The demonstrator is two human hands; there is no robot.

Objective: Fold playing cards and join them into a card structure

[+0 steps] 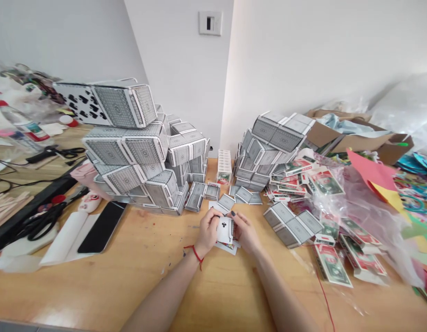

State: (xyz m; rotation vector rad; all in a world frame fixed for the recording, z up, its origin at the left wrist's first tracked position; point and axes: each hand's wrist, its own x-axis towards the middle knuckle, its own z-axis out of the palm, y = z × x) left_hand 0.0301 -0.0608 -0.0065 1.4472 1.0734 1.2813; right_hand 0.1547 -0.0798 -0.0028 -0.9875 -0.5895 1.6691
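Between my two hands is a playing card (225,228) with club marks on its face. My left hand (208,228) pinches its left side near the top. The fingers of my right hand (246,230) close on its upper right edge, where a folded side shows. Under it lie a face card and other loose cards (230,249) on the table. Just beyond my hands are a card with a patterned back (226,201) and a small group of folded cards (246,194). Two folded card pieces (195,196) lie to the left of these.
Tall stacks of boxes folded from cards stand at left (130,152) and right (268,143). A joined box piece (292,223) lies near my right forearm, beside red and green card packs (332,263). At left are a phone (102,228) and black scissors (43,219).
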